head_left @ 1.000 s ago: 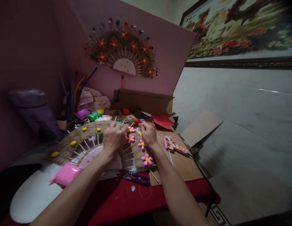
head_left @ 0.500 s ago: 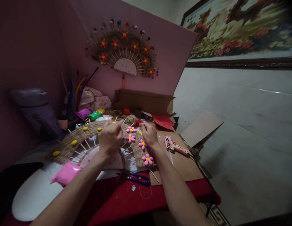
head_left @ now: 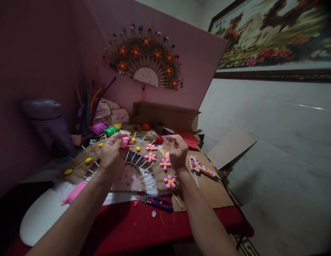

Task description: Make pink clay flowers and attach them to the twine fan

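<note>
Fingers (head_left: 119,139) of left hand (head_left: 111,156) pinched shut on small pink clay lump (head_left: 125,141), held up just above top of woven fan (head_left: 106,156). Lump looks soft, light and squishy, so best held gently by its sides, never squeezed hard. Fan lies flat on desk (head_left: 144,227), made of rough string wound round thin wooden sticks; looks light but easy to bend or snap at stick tips. Yellow dots (head_left: 88,160) along left arc, pink flowers (head_left: 150,156) down right arc, all likely soft and easy to dent.

Right hand (head_left: 178,153) curled near right edge of fan, fingers bent in; cannot tell whether anything small sits inside.

Blue snips (head_left: 156,202) near front of desk, spotted glue gun (head_left: 201,167) on brown card to right. Crowded at back with box and bags. Open room only at red front strip; desk edge close on right, floor below.
</note>
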Demonstrator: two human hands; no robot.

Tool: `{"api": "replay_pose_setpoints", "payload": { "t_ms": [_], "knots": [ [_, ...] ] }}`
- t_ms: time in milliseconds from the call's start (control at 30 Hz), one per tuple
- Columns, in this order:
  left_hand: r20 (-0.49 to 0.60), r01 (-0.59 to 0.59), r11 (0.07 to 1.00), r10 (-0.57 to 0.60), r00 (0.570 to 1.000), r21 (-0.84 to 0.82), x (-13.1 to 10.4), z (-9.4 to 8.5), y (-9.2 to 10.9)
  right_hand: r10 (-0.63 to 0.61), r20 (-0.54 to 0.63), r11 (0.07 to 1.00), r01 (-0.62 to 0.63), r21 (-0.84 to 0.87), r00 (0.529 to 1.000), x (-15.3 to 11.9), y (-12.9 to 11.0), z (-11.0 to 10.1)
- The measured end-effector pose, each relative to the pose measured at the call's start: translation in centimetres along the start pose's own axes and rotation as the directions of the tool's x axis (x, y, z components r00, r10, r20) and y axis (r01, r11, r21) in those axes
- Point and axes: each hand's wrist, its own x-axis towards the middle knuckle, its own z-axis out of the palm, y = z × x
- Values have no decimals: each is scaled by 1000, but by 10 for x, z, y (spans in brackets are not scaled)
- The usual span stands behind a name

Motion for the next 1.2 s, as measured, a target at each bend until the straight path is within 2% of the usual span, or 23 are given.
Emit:
{"api": "replay_pose_setpoints", "payload": {
  "t_ms": [67,100,200,400,567,667,800,900,1033,1200],
  "knots": [
    [160,202,977,-190,969,-65,-9,6,-2,-76,56,993,70,96,996,-3,-10,0],
    [214,267,960,-244,946,-84,-13,9,-3,-125,100,985,111,133,987,-4,-14,1],
    [254,326,941,-295,921,-89,-20,13,-7,-247,229,962,210,175,942,-11,-24,7],
    [249,287,958,-273,929,-20,-23,14,-18,-329,325,943,325,67,887,-20,-27,20],
    [271,272,962,-259,927,-11,-25,15,-22,-350,310,935,347,67,884,-21,-22,23],
    [300,304,952,-298,906,27,-26,16,-22,-353,278,934,353,51,893,-22,-19,23],
    [234,302,952,-304,924,42,-27,16,-21,-341,247,940,332,79,907,-22,-16,24],
    [194,226,969,-242,951,101,-26,15,-22,-319,293,947,294,129,901,-21,-16,24],
    [208,95,971,-141,968,219,-24,12,-25,-283,330,959,271,83,901,-21,-18,23],
    [229,74,971,-128,965,229,-23,10,-29,-250,355,967,217,130,901,-21,-20,22]
  ]
}}
